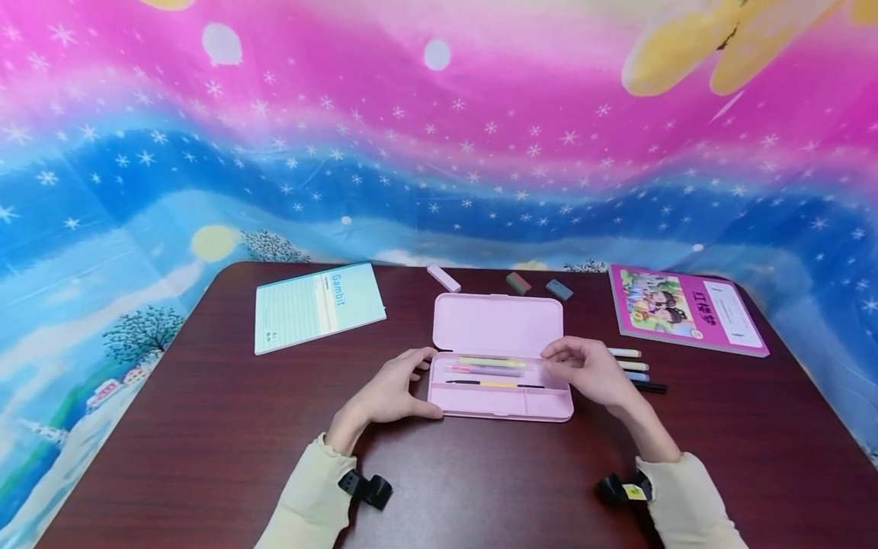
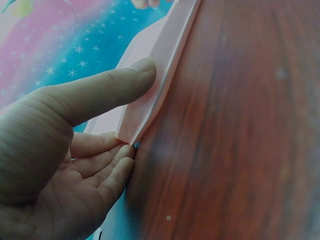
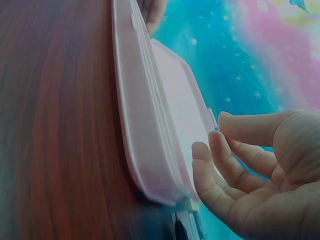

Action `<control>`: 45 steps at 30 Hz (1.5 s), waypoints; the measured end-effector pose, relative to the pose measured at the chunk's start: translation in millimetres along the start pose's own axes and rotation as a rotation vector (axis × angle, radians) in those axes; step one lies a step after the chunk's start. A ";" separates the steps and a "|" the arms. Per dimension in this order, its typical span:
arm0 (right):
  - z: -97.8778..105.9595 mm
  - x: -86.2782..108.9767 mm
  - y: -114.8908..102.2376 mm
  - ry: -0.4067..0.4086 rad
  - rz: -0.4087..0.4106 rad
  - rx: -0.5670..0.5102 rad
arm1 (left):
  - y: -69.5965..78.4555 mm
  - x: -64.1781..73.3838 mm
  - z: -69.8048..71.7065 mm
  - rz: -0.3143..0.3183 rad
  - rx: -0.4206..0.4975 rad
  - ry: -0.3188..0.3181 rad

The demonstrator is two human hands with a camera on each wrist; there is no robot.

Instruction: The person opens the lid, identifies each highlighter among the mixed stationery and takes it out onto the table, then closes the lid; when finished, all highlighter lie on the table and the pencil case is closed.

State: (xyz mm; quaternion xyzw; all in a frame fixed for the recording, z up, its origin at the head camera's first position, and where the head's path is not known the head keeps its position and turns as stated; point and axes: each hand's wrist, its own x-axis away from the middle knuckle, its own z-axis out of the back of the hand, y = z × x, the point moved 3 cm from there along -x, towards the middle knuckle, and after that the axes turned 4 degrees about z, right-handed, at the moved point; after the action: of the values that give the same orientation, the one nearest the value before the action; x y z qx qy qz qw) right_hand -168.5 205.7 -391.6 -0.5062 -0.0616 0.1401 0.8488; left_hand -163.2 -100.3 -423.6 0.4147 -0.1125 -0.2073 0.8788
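Note:
A pink pencil case point(image 1: 497, 324) lies unfolded on the table, its lid tipped back toward the far side. My left hand point(image 1: 389, 390) holds the case's left end, thumb at the front wall and the other fingers round the side; the left wrist view shows the thumb point(image 2: 142, 75) on that wall. Over the right end hovers my right hand point(image 1: 593, 371), fingers loosely bent; in the right wrist view nothing shows between the thumb and fingertips point(image 3: 200, 150). Inside the back compartment lie a few pens point(image 1: 487, 369) and a black-and-yellow pen point(image 1: 490, 383).
Several markers point(image 1: 634, 366) lie right of the case, partly behind my right hand. Behind the case are a pink eraser point(image 1: 443, 278), a brown-green eraser point(image 1: 518, 284) and a blue one point(image 1: 559, 289). A green notebook point(image 1: 318, 309) lies left, a pink book point(image 1: 686, 311) right.

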 end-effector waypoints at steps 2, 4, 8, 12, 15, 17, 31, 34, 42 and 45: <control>-4.2 -2.3 -0.8 -0.013 0.006 -0.016 | 0.1 -0.5 -0.4 -0.008 -0.002 -0.001; -8.0 -4.2 -1.2 -0.025 0.010 -0.025 | 0.3 -0.7 -0.4 -0.013 0.005 -0.004; -16.0 -5.6 -1.0 -0.056 0.032 0.021 | 1.4 0.1 0.2 -0.021 0.019 -0.006; -23.3 -4.9 -0.5 -0.085 0.076 0.163 | 1.3 -0.1 0.7 -0.012 0.012 -0.004; -26.1 -4.1 -1.1 -0.104 0.094 0.268 | 1.1 -0.7 0.3 -0.016 0.006 -0.007; -26.3 -3.2 -2.9 -0.123 0.092 0.314 | 1.3 -0.6 0.0 -0.022 0.007 -0.008; -22.4 1.5 -15.9 -0.250 0.113 0.450 | 0.8 -0.8 -0.2 -0.020 -0.003 -0.007; -22.7 0.9 -14.7 -0.258 0.113 0.427 | 1.2 -0.6 0.0 -0.016 -0.004 -0.005; -22.8 -1.8 -11.9 -0.243 0.138 0.364 | 0.1 0.1 0.2 -0.004 -0.007 -0.003; -23.5 -2.6 -10.5 -0.238 0.149 0.346 | -0.1 0.6 0.3 -0.002 -0.002 -0.001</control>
State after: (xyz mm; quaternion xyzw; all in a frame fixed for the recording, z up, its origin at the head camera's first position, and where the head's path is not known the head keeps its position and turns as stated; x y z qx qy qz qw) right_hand -163.3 180.4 -393.6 -0.3359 -0.0986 0.2697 0.8971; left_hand -162.8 -100.8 -423.5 0.4137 -0.1123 -0.2085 0.8791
